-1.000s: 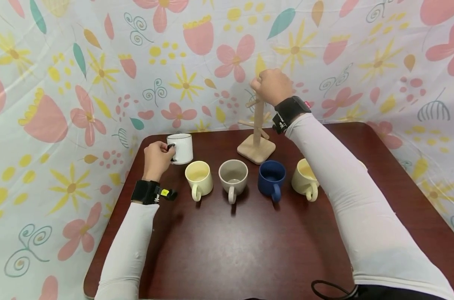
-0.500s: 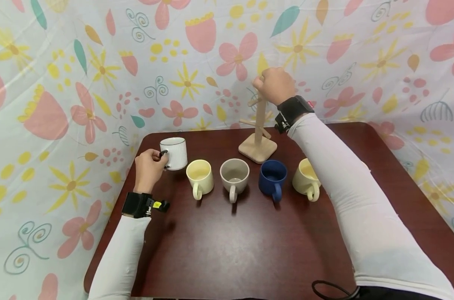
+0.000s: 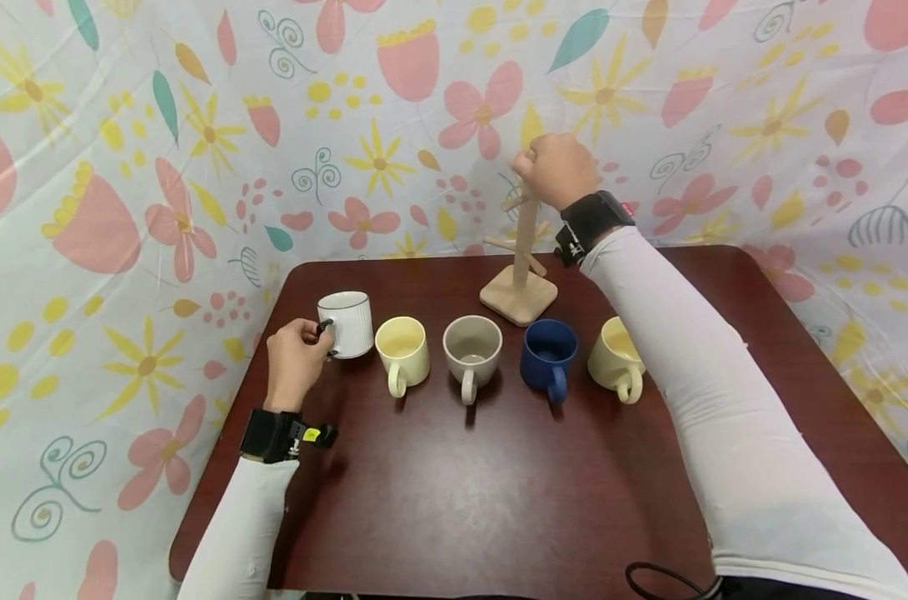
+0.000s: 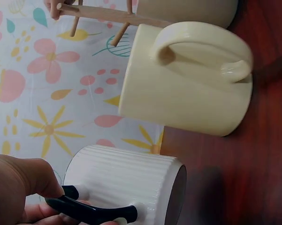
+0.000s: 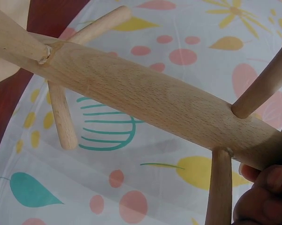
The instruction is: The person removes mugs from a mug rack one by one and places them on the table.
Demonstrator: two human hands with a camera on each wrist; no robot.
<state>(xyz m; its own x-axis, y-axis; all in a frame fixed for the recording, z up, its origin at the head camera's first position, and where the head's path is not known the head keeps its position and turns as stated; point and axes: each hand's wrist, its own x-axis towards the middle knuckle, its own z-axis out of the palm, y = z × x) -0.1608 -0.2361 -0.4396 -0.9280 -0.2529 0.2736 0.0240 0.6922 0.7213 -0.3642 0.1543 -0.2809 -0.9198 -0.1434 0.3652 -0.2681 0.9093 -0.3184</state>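
Observation:
My left hand (image 3: 295,360) pinches the black handle (image 4: 91,212) of a white ribbed mug (image 3: 349,323) at the table's left side. Its fingers and thumb curl round that handle in the left wrist view. A pale yellow mug (image 3: 403,348) stands just right of it. At the back, my right hand (image 3: 559,169) grips the top of a wooden mug tree (image 3: 520,292). In the right wrist view the fingers (image 5: 267,197) wrap the upper end of the post (image 5: 131,86), close to its upper pegs.
Right of the pale yellow mug, a grey mug (image 3: 472,346), a blue mug (image 3: 548,354) and a second yellow mug (image 3: 615,358) continue the row, handles toward me. The right sleeve (image 3: 701,383) partly covers the row's right end. A flowered cloth (image 3: 424,125) hangs behind the brown table (image 3: 454,492).
My left hand has drawn the white mug toward me and slightly left, level with the row of mugs. The right hand stays on top of the mug tree.

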